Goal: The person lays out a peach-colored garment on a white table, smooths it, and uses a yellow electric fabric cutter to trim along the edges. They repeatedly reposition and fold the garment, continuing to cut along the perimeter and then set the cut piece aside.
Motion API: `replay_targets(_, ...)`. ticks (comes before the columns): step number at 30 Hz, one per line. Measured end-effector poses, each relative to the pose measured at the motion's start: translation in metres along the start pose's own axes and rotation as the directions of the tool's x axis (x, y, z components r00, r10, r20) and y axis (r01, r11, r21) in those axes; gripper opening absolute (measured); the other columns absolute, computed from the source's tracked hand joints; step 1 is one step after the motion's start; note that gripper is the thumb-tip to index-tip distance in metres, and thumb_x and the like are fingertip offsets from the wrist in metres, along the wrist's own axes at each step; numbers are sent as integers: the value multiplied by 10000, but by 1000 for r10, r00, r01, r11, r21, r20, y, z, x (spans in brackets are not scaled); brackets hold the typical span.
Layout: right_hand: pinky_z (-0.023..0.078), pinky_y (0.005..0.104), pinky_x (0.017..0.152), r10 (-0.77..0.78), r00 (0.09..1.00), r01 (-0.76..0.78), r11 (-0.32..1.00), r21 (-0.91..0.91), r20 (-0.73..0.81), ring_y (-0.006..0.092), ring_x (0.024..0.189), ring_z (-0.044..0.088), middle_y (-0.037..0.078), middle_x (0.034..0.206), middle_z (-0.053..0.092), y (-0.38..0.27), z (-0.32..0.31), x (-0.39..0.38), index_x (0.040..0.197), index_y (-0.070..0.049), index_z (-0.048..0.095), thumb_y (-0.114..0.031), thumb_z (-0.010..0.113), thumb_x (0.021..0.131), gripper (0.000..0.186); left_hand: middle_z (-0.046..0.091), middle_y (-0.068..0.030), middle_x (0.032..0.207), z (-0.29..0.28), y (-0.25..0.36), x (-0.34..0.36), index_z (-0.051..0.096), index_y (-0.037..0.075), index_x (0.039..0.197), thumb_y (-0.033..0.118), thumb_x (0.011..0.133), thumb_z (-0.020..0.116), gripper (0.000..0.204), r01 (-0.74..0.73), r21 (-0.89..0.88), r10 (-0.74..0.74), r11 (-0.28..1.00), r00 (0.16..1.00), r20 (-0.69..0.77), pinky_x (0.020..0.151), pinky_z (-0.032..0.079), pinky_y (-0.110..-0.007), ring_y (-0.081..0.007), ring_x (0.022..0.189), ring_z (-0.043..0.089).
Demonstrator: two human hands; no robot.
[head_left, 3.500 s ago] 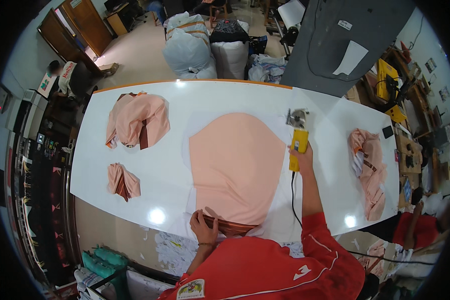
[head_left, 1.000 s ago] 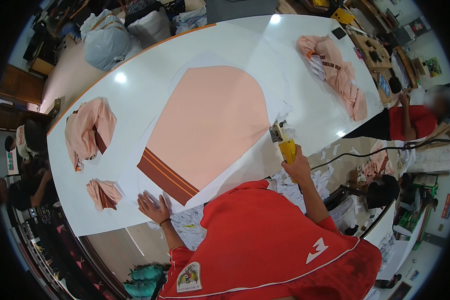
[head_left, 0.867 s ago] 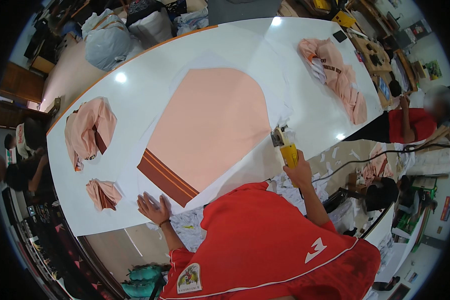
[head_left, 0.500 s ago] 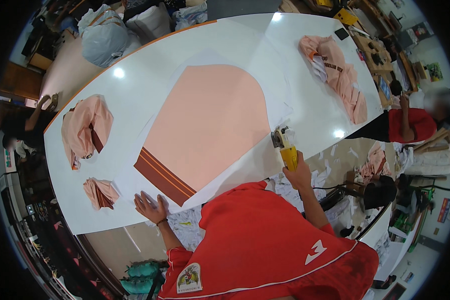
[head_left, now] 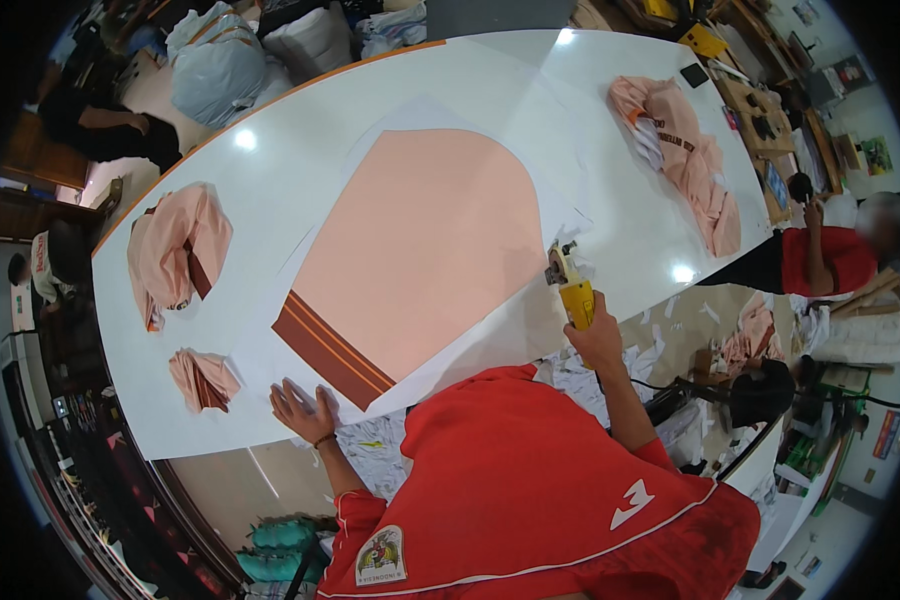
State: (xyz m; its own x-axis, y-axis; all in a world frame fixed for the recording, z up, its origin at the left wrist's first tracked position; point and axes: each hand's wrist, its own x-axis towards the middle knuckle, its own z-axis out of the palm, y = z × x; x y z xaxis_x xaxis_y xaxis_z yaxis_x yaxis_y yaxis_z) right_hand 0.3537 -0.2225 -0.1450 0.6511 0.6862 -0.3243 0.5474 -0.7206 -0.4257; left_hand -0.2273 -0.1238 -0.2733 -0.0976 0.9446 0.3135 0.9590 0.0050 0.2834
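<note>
My right hand [head_left: 597,337] grips a yellow handheld cutter [head_left: 576,298] at three o'clock of the peach fabric panel [head_left: 430,250], left hand [head_left: 306,412] spread at seven.

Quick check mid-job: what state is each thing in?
Left grip: open, fingers spread, beside the brown band
Right grip: closed around the yellow cutter
Yellow cutter: held, head near the panel's right edge; running or not, cannot tell
Peach panel: spread flat
Brown band: flat, along the panel's near-left end
Large left bundle: crumpled
Small left bundle: bunched
Right bundle: crumpled
Plastic sack: bulging
</note>
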Motion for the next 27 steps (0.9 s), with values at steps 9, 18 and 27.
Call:
replay_targets(9, 574, 601, 844, 48, 999, -48, 999, 17, 16, 530, 997, 704, 303, 1050, 726, -21, 2, 29, 1428, -111, 437, -298, 794, 764, 776, 439, -232, 1633, -3, 3, 2, 575, 76, 1523, 472, 866, 789, 796, 20, 4, -20, 1000, 1000, 14, 1231, 270, -615, -439, 1506, 377)
replay_targets(18, 583, 586, 866, 57, 998, -56, 998, -34, 39, 514, 1030, 710, 293, 1103, 725, -42, -8, 72, 1386, -112, 448, -313, 801, 773, 735, 441, -229, 1635, -3, 3, 0, 572, 88, 1527, 459, 854, 796, 800, 11, -36, -11, 999, 1000, -3, 1243, 262, -614, -437, 1515, 378)
replay_targets(27, 587, 574, 882, 11, 995, -6, 999, -54, 94, 498, 1056, 715, 271, 1130, 731, -56, -27, 132, 1360, -104, 462, -303, 800, 779, 700, 419, -243, 1639, -7, 5, 0, 543, 83, 1549, 441, 919, 780, 762, 22, -5, -22, 1000, 999, -44, 1242, 289, -602, -454, 1523, 355)
